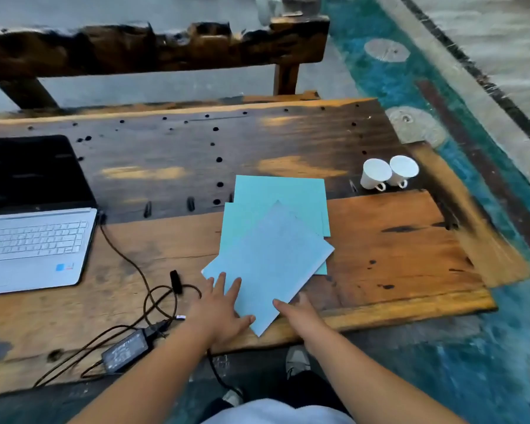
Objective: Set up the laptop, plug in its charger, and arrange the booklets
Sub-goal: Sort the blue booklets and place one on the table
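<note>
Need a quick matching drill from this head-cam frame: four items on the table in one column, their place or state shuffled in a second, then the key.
Items
1. laptop
2. top booklet
3. white cups
4. charger brick

States
A. near the table's front edge, cables attached
B. open at the left, screen dark
C. turned at an angle over the others, left hand and right hand at its near corner
D. a pair lying on their sides, far right

Pairs: 1-B, 2-C, 3-D, 4-A
</note>
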Available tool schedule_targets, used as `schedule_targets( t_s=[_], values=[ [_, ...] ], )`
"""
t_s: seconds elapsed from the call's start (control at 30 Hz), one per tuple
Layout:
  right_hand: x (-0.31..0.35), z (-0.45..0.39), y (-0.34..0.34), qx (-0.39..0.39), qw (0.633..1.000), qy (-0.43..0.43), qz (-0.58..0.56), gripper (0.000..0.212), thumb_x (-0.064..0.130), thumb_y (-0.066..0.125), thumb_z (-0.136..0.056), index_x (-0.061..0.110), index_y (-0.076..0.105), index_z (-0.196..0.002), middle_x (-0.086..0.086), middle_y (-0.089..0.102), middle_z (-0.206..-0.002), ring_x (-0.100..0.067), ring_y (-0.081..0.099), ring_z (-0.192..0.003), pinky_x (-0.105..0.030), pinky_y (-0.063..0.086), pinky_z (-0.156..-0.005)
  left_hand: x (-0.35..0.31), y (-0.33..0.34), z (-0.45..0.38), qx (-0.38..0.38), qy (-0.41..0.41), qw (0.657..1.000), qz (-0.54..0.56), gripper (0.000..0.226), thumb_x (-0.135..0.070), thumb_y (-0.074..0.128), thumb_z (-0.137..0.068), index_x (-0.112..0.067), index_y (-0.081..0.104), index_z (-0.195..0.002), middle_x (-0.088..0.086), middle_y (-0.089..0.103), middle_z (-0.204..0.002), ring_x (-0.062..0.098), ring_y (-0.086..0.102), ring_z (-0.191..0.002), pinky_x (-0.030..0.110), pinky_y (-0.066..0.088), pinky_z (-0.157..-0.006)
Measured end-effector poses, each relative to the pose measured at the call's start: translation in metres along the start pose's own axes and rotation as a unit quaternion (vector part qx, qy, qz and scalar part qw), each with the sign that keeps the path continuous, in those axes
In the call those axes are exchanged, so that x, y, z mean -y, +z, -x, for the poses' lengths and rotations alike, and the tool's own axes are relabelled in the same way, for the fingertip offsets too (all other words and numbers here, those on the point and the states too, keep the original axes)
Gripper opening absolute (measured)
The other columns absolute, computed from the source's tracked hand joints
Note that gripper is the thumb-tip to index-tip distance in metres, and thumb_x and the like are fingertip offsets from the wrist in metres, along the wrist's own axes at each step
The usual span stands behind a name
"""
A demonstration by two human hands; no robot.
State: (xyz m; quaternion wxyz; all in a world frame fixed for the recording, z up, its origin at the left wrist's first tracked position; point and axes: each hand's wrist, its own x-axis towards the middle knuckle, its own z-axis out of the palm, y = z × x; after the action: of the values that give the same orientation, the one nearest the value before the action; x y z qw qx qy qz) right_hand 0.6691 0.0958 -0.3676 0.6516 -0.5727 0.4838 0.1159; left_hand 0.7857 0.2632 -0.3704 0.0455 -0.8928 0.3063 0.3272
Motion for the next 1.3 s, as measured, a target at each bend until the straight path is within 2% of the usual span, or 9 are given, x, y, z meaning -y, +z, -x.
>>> schedule_targets(
  t_s=[0.17,0.27,0.47,0.57,0.67,0.8,0.93,1.07,1.3],
  values=[
    [0.014,-0.036,-0.006,0.024,0.981,0.102,-0.163,0.022,0.011,0.067,-0.088,0.017,0.054,-0.105,0.002,0.069,-0.106,-0.006,0.063,-0.083,-0.026,0.044,-0.065,-0.030,0.014,-0.031,0.014,0.002,1.000,0.025,0.100,-0.075,0.042,-0.081,-0.028,-0.006,-0.156,0.009,-0.017,-0.163,0.032,-0.012,-0.150,0.050,0.012,-0.120],
    [0.015,-0.045,-0.008,0.057,0.968,0.142,-0.199,0.013,0.007,0.060,-0.092,0.014,0.059,-0.103,0.001,0.070,-0.098,-0.012,0.063,-0.078,-0.039,0.050,-0.087,-0.050,0.028,-0.042,0.016,0.040,0.999,0.006,0.102,-0.070,0.049,-0.080,-0.028,-0.005,-0.155,0.008,-0.014,-0.163,0.034,-0.009,-0.150,0.055,0.017,-0.116],
    [0.029,-0.055,-0.026,0.077,0.996,0.032,0.012,0.030,-0.010,0.052,-0.083,0.014,0.056,-0.101,-0.003,0.058,-0.085,-0.009,0.054,-0.068,-0.014,0.042,-0.054,-0.071,0.026,-0.053,0.014,0.011,0.998,0.061,0.079,-0.015,0.048,-0.089,-0.027,0.006,-0.154,0.011,0.005,-0.162,0.039,0.005,-0.148,0.051,0.040,-0.106],
    [0.041,-0.072,-0.042,-0.036,0.987,-0.043,0.150,0.037,-0.003,0.057,-0.082,0.010,0.058,-0.117,-0.011,0.058,-0.111,-0.022,0.060,-0.094,-0.025,0.050,-0.084,-0.058,-0.001,-0.054,-0.055,0.064,0.971,0.223,0.066,-0.007,0.046,-0.085,-0.028,0.036,-0.146,0.005,0.048,-0.144,0.027,0.044,-0.131,0.036,0.044,-0.100],
    [0.052,-0.100,-0.060,-0.180,0.965,-0.006,0.188,0.054,0.017,0.068,-0.080,0.009,0.049,-0.131,-0.014,0.048,-0.132,-0.037,0.050,-0.119,-0.042,0.043,-0.100,-0.036,-0.036,-0.045,-0.059,0.072,0.883,0.461,0.052,-0.010,0.059,-0.084,-0.032,0.052,-0.131,-0.005,0.062,-0.129,0.015,0.056,-0.117,0.019,0.042,-0.097],
    [0.068,-0.129,-0.066,-0.185,0.969,0.039,0.160,0.046,0.022,0.074,-0.073,0.007,0.050,-0.109,-0.015,0.062,-0.115,-0.034,0.060,-0.094,-0.039,0.053,-0.078,-0.007,-0.050,-0.037,-0.004,0.006,0.615,0.788,0.056,-0.016,0.073,-0.074,-0.018,0.056,-0.128,0.014,0.069,-0.121,0.036,0.066,-0.109,0.047,0.056,-0.087],
    [0.068,-0.144,-0.064,-0.188,0.971,0.034,0.141,0.040,0.018,0.077,-0.070,0.008,0.055,-0.102,-0.015,0.068,-0.107,-0.031,0.062,-0.082,-0.034,0.051,-0.068,0.012,-0.033,-0.041,-0.041,-0.074,0.529,0.845,0.054,0.003,0.064,-0.083,-0.013,0.050,-0.133,0.018,0.068,-0.121,0.041,0.065,-0.109,0.048,0.059,-0.080],
    [0.061,-0.162,-0.066,-0.147,0.986,0.075,0.025,0.041,0.010,0.078,-0.075,0.000,0.061,-0.111,-0.020,0.068,-0.110,-0.035,0.067,-0.090,-0.049,0.057,-0.080,0.020,-0.007,-0.040,-0.043,-0.148,0.583,0.798,0.045,0.004,0.055,-0.093,-0.016,0.050,-0.133,0.012,0.072,-0.115,0.031,0.071,-0.099,0.042,0.059,-0.077],
    [0.113,-0.131,-0.074,-0.071,0.994,-0.084,0.008,0.018,-0.001,0.061,-0.091,0.011,0.063,-0.104,-0.019,0.069,-0.116,-0.033,0.066,-0.094,-0.048,0.055,-0.087,0.021,0.013,-0.050,-0.053,-0.246,0.825,0.506,0.054,-0.015,0.068,-0.089,-0.005,0.042,-0.135,0.016,0.059,-0.132,0.032,0.059,-0.116,0.040,0.050,-0.097]
  ],
)
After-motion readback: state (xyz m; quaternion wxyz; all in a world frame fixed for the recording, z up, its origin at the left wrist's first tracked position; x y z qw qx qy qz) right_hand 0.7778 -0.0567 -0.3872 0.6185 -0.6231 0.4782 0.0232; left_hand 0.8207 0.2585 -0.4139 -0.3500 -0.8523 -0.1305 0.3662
